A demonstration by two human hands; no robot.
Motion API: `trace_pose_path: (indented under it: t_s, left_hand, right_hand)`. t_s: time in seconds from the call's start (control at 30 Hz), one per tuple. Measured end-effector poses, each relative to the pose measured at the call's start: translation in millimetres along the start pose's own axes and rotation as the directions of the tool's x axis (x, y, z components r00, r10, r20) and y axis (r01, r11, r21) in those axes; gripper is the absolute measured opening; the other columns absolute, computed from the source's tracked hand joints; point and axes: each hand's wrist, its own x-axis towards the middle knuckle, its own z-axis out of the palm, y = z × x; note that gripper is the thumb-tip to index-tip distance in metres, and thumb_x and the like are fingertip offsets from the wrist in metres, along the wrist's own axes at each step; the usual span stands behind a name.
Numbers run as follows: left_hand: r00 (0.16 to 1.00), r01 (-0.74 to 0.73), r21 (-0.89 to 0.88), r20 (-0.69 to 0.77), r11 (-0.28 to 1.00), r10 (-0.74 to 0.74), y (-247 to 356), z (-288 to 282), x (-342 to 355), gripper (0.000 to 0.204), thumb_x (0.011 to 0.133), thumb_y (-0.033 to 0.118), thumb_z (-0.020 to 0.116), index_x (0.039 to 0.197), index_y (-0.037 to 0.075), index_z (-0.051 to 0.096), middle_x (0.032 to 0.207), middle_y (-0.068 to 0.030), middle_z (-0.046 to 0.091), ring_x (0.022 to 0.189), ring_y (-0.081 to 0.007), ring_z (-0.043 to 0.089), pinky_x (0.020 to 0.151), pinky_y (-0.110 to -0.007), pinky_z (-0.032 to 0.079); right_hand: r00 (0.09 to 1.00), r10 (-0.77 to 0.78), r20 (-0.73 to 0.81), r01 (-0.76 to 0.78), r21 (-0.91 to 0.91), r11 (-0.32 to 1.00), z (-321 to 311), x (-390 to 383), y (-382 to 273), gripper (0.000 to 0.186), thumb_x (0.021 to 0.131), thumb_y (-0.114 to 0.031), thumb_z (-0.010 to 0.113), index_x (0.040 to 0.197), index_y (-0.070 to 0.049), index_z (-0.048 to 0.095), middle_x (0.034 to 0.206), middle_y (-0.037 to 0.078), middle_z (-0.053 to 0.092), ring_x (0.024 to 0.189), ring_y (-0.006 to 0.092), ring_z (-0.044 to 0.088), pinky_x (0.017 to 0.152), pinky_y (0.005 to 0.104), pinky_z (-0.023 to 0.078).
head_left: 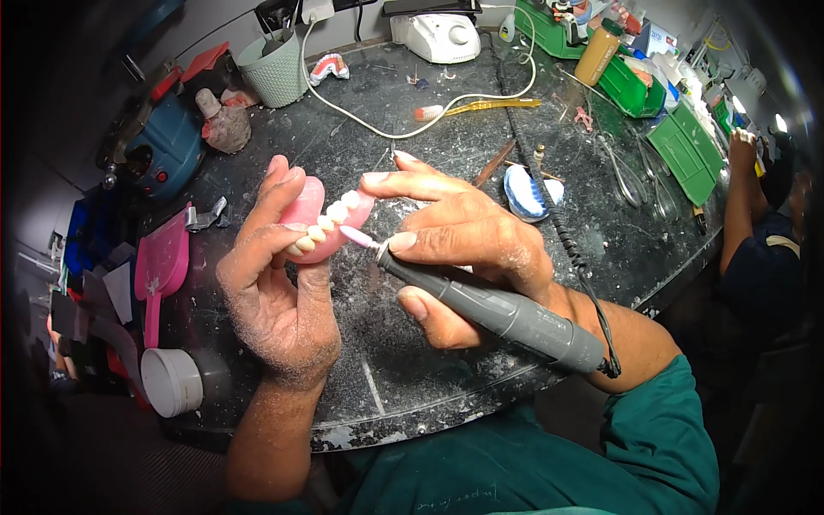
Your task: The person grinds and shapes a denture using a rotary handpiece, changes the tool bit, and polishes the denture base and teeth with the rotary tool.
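A pink denture [306, 204] with a row of cream teeth is gripped in my left hand [287, 300], whose skin is dusted with pale powder. My right hand [472, 236] is closed around a dark grey rotary handpiece [506, 318]. Its pale pink grinding tip [358, 237] points at the denture and meets, or nearly meets, the pink base beside the teeth. My right index fingertip lies by the denture's right end. From the handpiece's rear, a black coiled cord [562, 232] runs up toward the back of the bench.
The dusty black bench [386, 360] carries a white control box [442, 39], a pale basket [273, 70], a pink dustpan [163, 257] and a white tub [172, 382]. A blue-and-white mould [525, 193] lies right of my hands. Green bins [631, 86] line the right; another person's arm [743, 184] shows beyond.
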Motion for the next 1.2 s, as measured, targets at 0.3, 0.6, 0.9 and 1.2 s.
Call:
trace_pose_path:
  t_s: [0.3, 0.6, 0.9, 1.2]
  left_hand:
    - [1.000, 0.009, 0.037, 0.013, 0.999, -0.009, 3.9, -2.5, 1.3, 0.030, 0.091, -0.004, 0.060, 0.115, 0.004, 0.044, 0.132, -0.0302, 0.050, 0.133, -0.0420, 0.043, 0.106, -0.048, 0.047]
    - [1.000, -0.009, 0.077, 0.027, 0.997, 0.007, 5.6, -3.3, 1.8, 0.031, 0.090, -0.004, 0.061, 0.115, 0.005, 0.046, 0.133, -0.0286, 0.052, 0.133, -0.0419, 0.044, 0.109, -0.049, 0.043]
    - [1.000, -0.005, 0.039, 0.019, 0.999, 0.004, 3.7, -2.8, 0.5, 0.030, 0.090, -0.004, 0.061, 0.115, 0.003, 0.045, 0.132, -0.0294, 0.052, 0.133, -0.0437, 0.043, 0.104, -0.050, 0.048]
    - [0.999, 0.002, 0.050, 0.046, 0.999, -0.004, 4.5, -4.1, 0.2, 0.031, 0.089, -0.008, 0.059, 0.115, 0.003, 0.046, 0.132, -0.0292, 0.051, 0.133, -0.0435, 0.042, 0.103, -0.051, 0.050]
  right_hand:
    - [1.000, 0.006, 0.020, -0.005, -0.027, 1.000, 0.6, 0.6, -0.4, 0.040, 0.065, 0.000, 0.078, 0.102, -0.002, 0.064, 0.092, 0.011, 0.067, 0.110, 0.0366, 0.065, 0.104, 0.0560, 0.043]
    - [1.000, -0.013, -0.024, 0.013, -0.004, 1.000, 1.6, -1.3, 2.5, 0.038, 0.067, -0.001, 0.077, 0.102, -0.001, 0.063, 0.092, 0.011, 0.067, 0.110, 0.0367, 0.065, 0.104, 0.0566, 0.042]
    - [0.999, 0.009, 0.044, -0.008, -0.017, 1.000, -2.0, 1.6, -1.6, 0.038, 0.066, -0.002, 0.078, 0.101, -0.002, 0.064, 0.091, 0.010, 0.067, 0.111, 0.0369, 0.065, 0.105, 0.0578, 0.041]
    - [1.000, 0.007, 0.012, -0.007, -0.041, 0.999, 0.1, 1.8, -1.2, 0.037, 0.065, -0.003, 0.078, 0.100, -0.003, 0.065, 0.090, 0.009, 0.068, 0.110, 0.0360, 0.065, 0.104, 0.0574, 0.041]
